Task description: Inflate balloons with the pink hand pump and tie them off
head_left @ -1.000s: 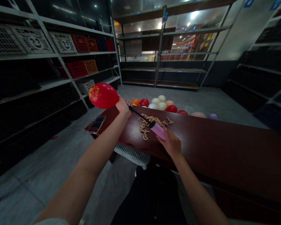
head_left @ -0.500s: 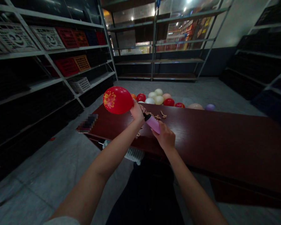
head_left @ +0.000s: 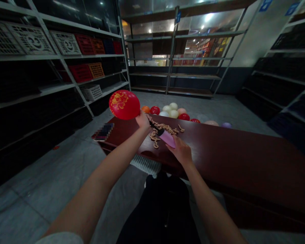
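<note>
A red balloon point(head_left: 124, 104) with a yellow printed pattern is inflated and points to the left. Its neck is pinched in my left hand point(head_left: 143, 121), where the nozzle end of a hand pump meets it; the exact join is hidden by the fingers. Closed round the pink barrel of the balloon pump point(head_left: 167, 138) is my right hand point(head_left: 181, 149). A black rod shows between the barrel and my left hand. Under the pump, a heap of limp beige balloons point(head_left: 169, 128) lies on the dark red table point(head_left: 234, 156).
Inflated balloons point(head_left: 173, 114) in white, red, orange and purple rest beyond the table's far edge. A blurred-out flat dark object point(head_left: 104, 131) lies at the table's left end. Metal shelves point(head_left: 58, 57) with crates stand at left, and more shelving point(head_left: 170, 74) at the back.
My hands have moved apart, and more of the pump's black rod shows between them. The balloon looks slightly smaller and has shifted a little left. The view has tilted upward slightly.
</note>
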